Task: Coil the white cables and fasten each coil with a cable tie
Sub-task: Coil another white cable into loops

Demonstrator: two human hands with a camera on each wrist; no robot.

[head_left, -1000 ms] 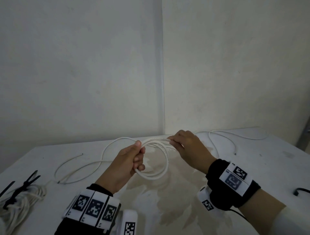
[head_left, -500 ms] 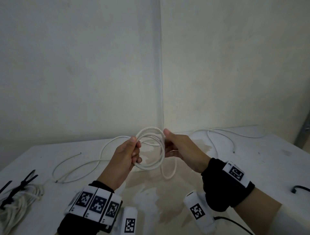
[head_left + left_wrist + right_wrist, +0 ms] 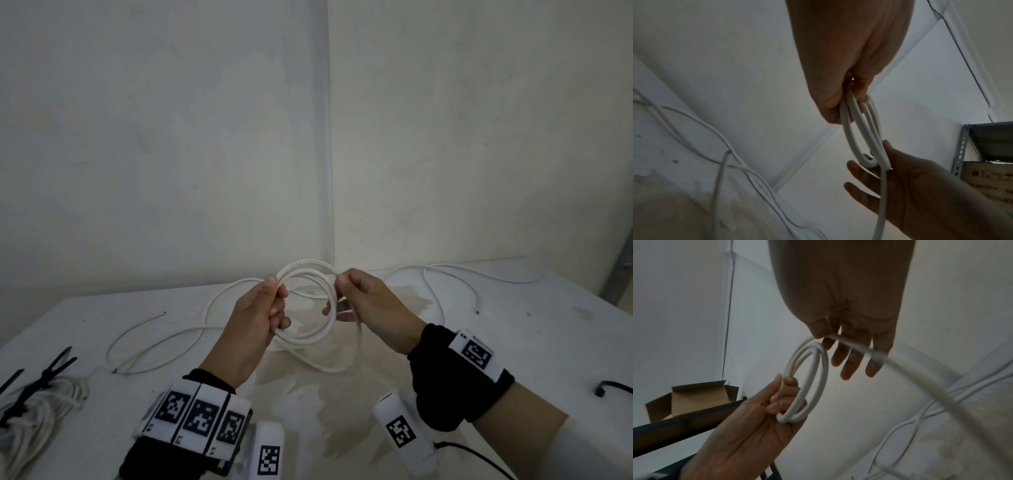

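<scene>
The left hand (image 3: 253,318) grips the coil (image 3: 308,337) of white cable on its left side, thumb on top and fingers curled round the loops, holding it upright above the table (image 3: 513,342). The right hand (image 3: 370,308) pinches the cable at the coil's upper right edge between thumb and forefinger — in the right wrist view its other 3 fingers (image 3: 846,363) stretch out loosely, the strand running across them. The coil shows about 3 loops. From it the loose cable (image 3: 329,366) drops to the table and trails off in slack curves to the left and right. At the table's left edge lies a bundle (image 3: 37,407) of white cable bound with black ties (image 3: 51,370) — well apart from the hands. A black cord end (image 3: 613,389) lies at the far right.
</scene>
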